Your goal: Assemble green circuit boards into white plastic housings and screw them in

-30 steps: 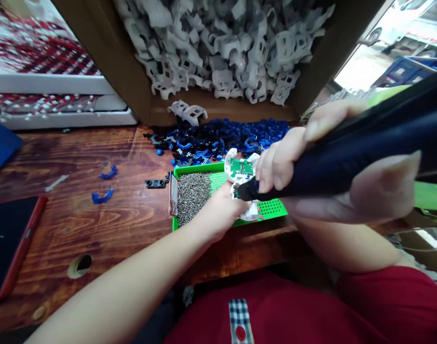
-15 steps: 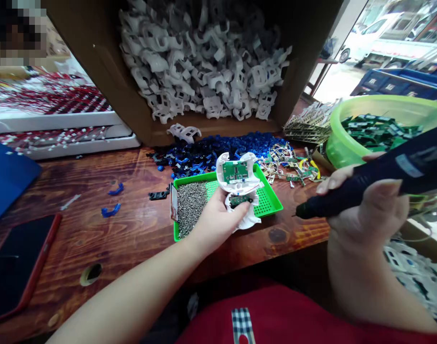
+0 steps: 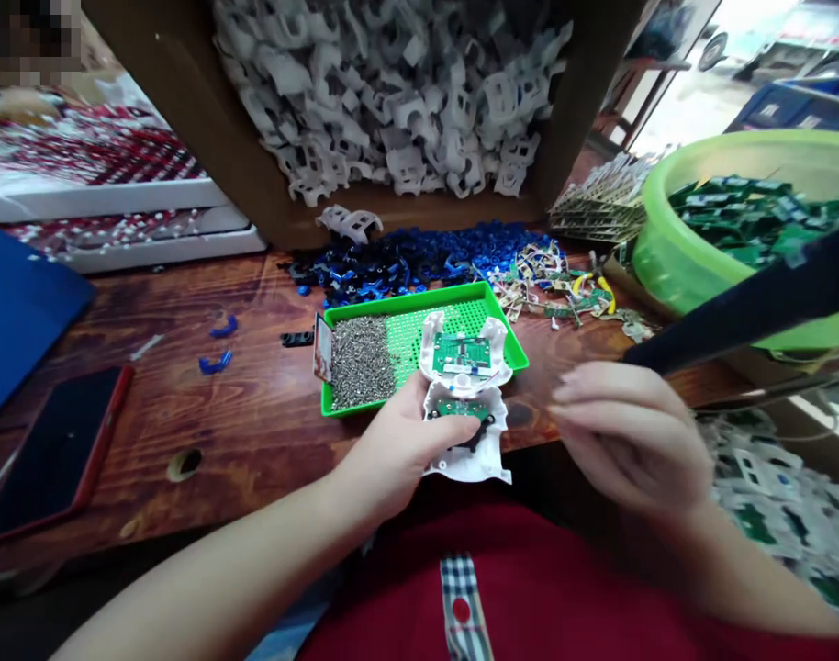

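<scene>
My left hand (image 3: 406, 431) is closed on an opened white plastic housing (image 3: 478, 450), its thumb lying over the lower half. Green circuit boards (image 3: 464, 353) sit in both halves, and a thin wire runs between them. The housing is held over the front edge of a green tray (image 3: 516, 353), which has small metal screws (image 3: 361, 363) in its left part. My right hand (image 3: 632, 441) is right of the housing, slightly blurred, with fingers curled together; what is in them, if anything, is hidden. Behind it slants a dark power screwdriver (image 3: 743, 298), apart from the fingertips.
A large box of white shells (image 3: 406, 110) stands behind blue plastic parts (image 3: 419, 266). Small wired boards (image 3: 536, 280) lie to their right, beside a green basin (image 3: 681, 266) of circuit boards. A phone (image 3: 54, 450) lies left. More shells (image 3: 784, 496) are low at right.
My right hand has let go of the screwdriver and moved left, closer to the housing. My left hand has brought the housing slightly down and nearer to me. The view has shifted a little.
</scene>
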Tool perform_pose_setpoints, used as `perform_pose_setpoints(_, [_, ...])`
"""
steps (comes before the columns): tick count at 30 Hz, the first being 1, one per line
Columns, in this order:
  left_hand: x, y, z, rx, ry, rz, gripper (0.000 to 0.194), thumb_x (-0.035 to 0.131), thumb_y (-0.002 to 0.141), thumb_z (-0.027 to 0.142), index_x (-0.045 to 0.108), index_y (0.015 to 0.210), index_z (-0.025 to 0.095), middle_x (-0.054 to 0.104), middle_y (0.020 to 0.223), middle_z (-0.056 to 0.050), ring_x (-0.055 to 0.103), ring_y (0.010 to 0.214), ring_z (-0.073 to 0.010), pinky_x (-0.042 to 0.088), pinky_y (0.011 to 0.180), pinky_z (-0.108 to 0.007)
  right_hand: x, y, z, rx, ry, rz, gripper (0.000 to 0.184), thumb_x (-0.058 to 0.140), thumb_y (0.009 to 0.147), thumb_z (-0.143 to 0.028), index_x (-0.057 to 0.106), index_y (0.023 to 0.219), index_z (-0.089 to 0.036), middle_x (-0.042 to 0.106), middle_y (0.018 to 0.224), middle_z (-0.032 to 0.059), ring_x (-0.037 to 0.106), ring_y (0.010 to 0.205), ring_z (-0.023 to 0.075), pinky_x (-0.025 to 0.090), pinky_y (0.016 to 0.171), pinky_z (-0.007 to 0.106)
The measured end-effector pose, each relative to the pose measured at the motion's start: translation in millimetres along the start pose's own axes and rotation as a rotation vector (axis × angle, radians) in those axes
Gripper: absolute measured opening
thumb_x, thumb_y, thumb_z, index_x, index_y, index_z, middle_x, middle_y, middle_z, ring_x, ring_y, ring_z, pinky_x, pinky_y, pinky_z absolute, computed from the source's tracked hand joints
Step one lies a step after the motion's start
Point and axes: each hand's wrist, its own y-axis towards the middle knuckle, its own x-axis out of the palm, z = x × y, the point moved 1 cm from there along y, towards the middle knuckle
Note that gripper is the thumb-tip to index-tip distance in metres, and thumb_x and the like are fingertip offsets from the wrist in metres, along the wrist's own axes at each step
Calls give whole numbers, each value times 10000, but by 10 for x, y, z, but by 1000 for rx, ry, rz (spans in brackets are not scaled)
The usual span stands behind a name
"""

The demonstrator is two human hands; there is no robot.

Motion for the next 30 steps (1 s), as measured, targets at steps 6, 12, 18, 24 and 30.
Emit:
perform_pose_setpoints(6, [5, -134, -251, 103, 135, 32, 637, 689, 730, 179, 413, 1303, 226, 585, 1261, -62, 559, 1108, -210, 438, 900, -284, 159, 161, 11, 45, 54, -200, 322, 646, 774, -172, 532, 1075, -185, 631, 958, 56, 610, 882, 148, 504, 813, 283])
perform_pose_setpoints(12, [65, -170, -368, 234, 227, 86, 607, 622, 788, 181, 372, 1340, 213, 528, 1327, -72, 492, 1214, -205, 356, 1024, -286, 193, 58, -48, 104, 145, -272, 375, 657, 772, -189, 498, 1111, -205, 623, 977, 50, 605, 907, 152, 497, 826, 282])
perform_pose_setpoints(18, [46, -197, -374, 245, 242, 141, 627, 646, 750, 161, 390, 1322, 196, 576, 1262, -73, 522, 1179, -205, 357, 1024, -286, 188, 52, -33, 65, 174, -352, 329, 620, 801, -158, 507, 1107, -199, 628, 979, 40, 602, 908, 127, 491, 818, 258])
perform_pose_setpoints(24, [19, -220, -404, 213, 255, 111, 608, 636, 748, 140, 409, 1308, 202, 578, 1252, -58, 527, 1153, -193, 368, 993, -264, 224, 120, -65, -54, 165, -346, 178, 609, 810, -116, 571, 972, -179, 661, 859, 23, 612, 813, 118, 497, 733, 246])
perform_pose_setpoints(30, [-44, -223, -446, 91, 133, 48, 573, 652, 737, 156, 465, 1274, 231, 638, 1125, -27, 596, 945, -165, 451, 796, -237, 319, 112, -97, 49, 119, -297, 146, 623, 815, -157, 610, 954, -200, 672, 826, 1, 626, 772, 112, 489, 702, 243])
